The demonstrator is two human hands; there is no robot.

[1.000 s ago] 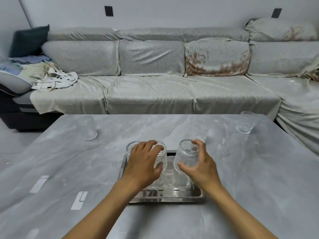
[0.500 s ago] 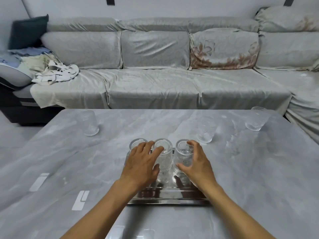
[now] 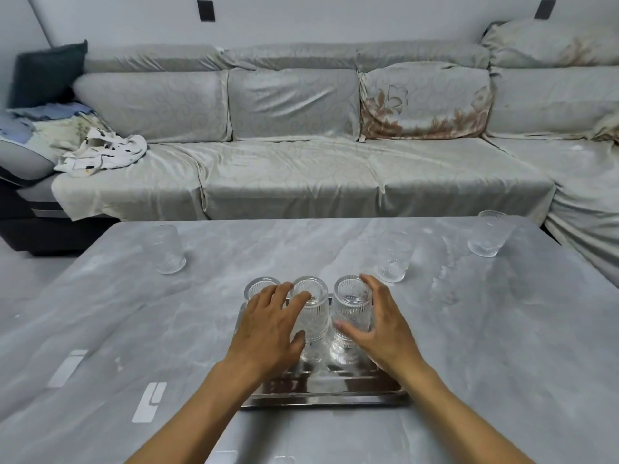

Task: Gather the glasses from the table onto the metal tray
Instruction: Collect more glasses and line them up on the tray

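A metal tray lies on the grey marble table in front of me. Three ribbed clear glasses stand in a row at its far end. My left hand rests over the middle glass, index finger on the rim and thumb against its side. The left glass is partly hidden behind those fingers. My right hand curls around the right glass. Three more glasses stand on the table: far left, right of centre and far right corner.
A long grey sofa runs behind the table, with a crumpled white cloth and a pile of clothes on its left end. White reflections mark the table's near left.
The right hand brought its glass down from the air onto the tray beside the middle one. Both hands' fingers have loosened a little. The camera view shifted slightly.
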